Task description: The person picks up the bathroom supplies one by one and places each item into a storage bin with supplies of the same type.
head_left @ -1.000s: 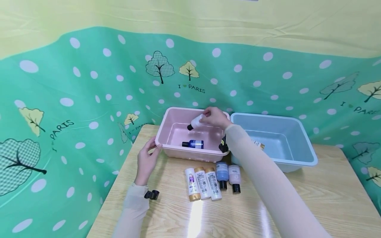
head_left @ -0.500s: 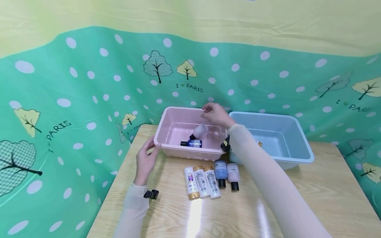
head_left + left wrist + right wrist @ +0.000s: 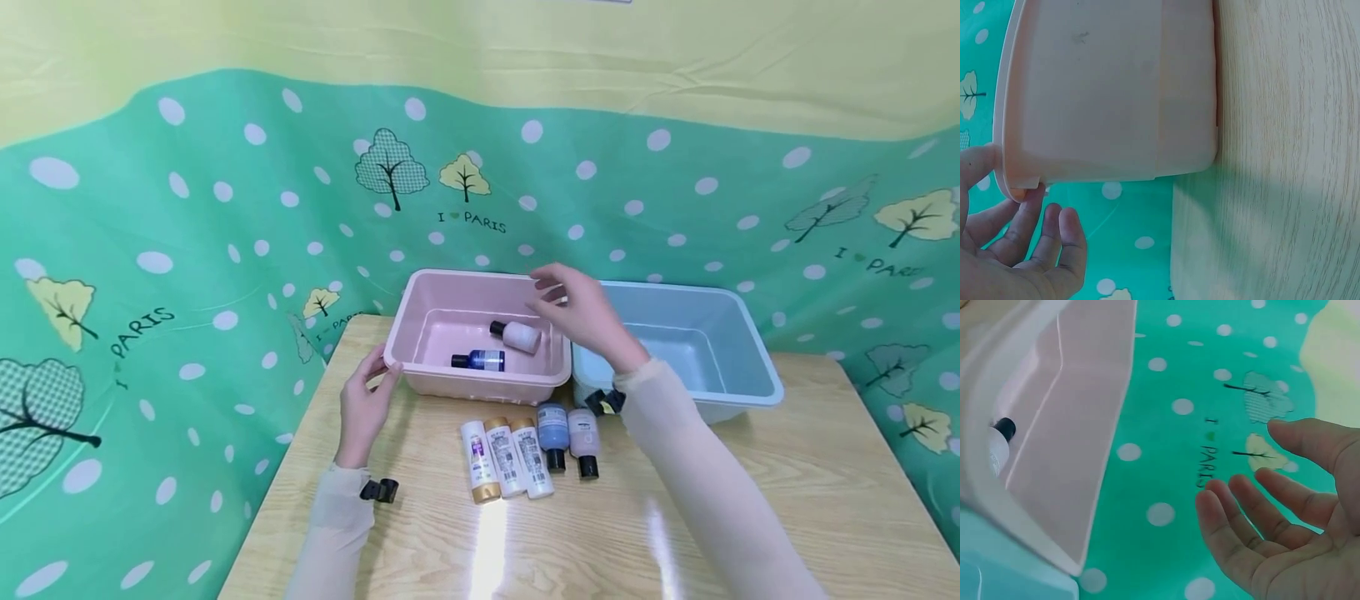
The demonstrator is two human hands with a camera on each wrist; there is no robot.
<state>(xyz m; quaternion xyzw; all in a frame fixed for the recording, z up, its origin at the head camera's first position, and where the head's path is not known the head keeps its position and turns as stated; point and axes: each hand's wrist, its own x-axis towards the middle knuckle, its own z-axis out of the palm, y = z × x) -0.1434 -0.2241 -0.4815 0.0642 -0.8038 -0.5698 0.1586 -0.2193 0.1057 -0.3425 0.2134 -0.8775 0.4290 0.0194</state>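
Note:
My left hand (image 3: 365, 410) pinches the near left corner of the pink plastic basin (image 3: 487, 385), thumb over the rim and fingers beneath it, as the left wrist view shows. Above that basin's right end hovers my right hand (image 3: 587, 315), empty, its fingers loosely bent and apart. Inside the pink basin lie a pale pink bottle with a black cap (image 3: 521, 337) and, nearer the front wall, a dark blue bottle (image 3: 486, 360). Only part of the pale bottle (image 3: 999, 450) shows in the right wrist view.
A light blue basin (image 3: 750, 398) stands right of the pink one. On the wooden table (image 3: 427, 533) in front lie white bottles with gold caps (image 3: 480, 458), a blue bottle (image 3: 553, 429) and another pale pink bottle (image 3: 583, 437). A green patterned cloth (image 3: 300, 208) hangs behind.
My right hand has let go of the pale pink bottle, which dropped and rolled to rest in the pink basin. The hand then moved right. My left hand stays on the rim.

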